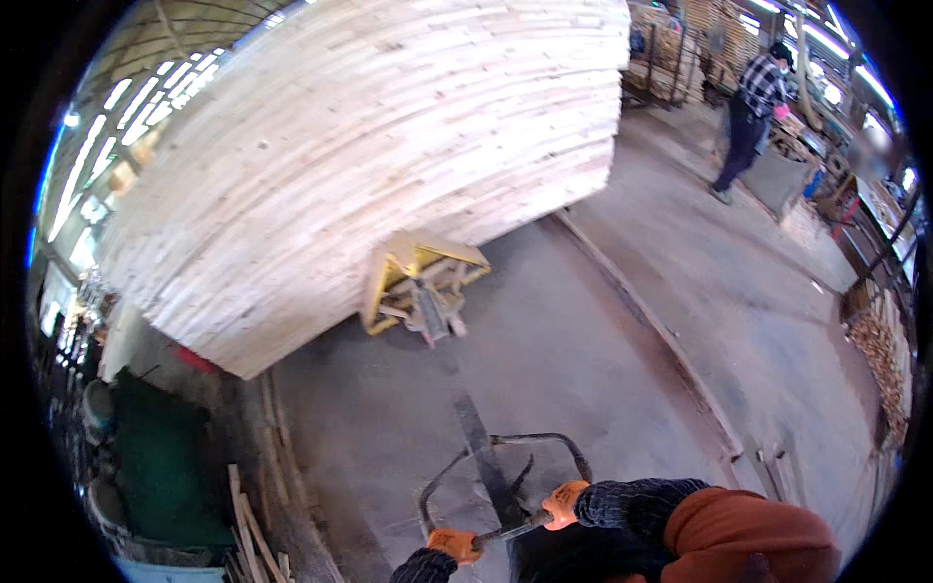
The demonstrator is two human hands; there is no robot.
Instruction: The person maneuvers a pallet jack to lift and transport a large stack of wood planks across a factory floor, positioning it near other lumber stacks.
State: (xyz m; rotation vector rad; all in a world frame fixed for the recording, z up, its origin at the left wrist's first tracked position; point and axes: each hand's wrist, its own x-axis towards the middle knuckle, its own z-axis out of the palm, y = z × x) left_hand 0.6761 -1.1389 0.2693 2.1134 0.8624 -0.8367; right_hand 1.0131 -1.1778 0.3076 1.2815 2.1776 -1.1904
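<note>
In orange gloves, my left hand and my right hand are closed around the near bar of a dark loop-shaped pallet jack handle. A long dark shaft runs from the handle away to the yellow base of the pallet jack. That base sits against the lower edge of a huge stack of pale wooden boards, which fills the upper left. A thin curved lever stands inside the handle loop.
Low rails lie along the floor to the right and left. A person in a checked shirt stands at a workbench, far right. Green cloth and loose wood strips are at lower left. Wood pieces are piled at right.
</note>
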